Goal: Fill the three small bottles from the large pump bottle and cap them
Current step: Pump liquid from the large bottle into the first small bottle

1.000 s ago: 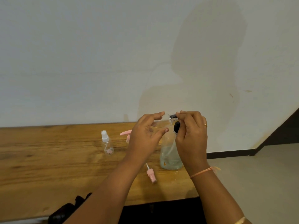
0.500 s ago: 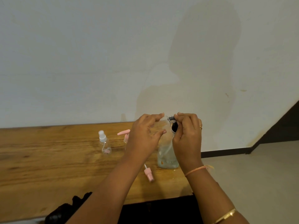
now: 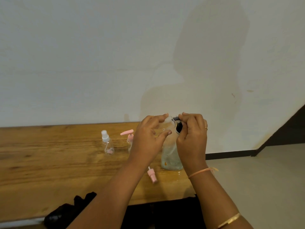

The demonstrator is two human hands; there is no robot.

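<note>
On counter (image 3: pixel 49 162) right end, right hand (image 3: pixel 192 136) pinches pump head (image 3: pixel 175 119) of large pump bottle (image 3: pixel 170 157); left hand (image 3: pixel 146 139) curls round a faint clear small bottle (image 3: pixel 167 121) at nozzle. Light, slippery plastic, likely tippy: grip its body, not neck.

Table (image 3: pixel 49 162): wood, pronounced grain, low sheen, with a wet gloss beside the large pump bottle (image 3: pixel 170 157), which is cloudy clear plastic. Pump head (image 3: pixel 177 127): glossy black with a silvery metallic nozzle. Spray bottle (image 3: pixel 107 145), pink-pump bottle (image 3: pixel 130 140) and third small bottle (image 3: pixel 166 122): clear smooth plastic. Loose pink cap (image 3: pixel 152 176): matt plastic. Wall (image 3: pixel 82 63): matt paint, stained.
</note>
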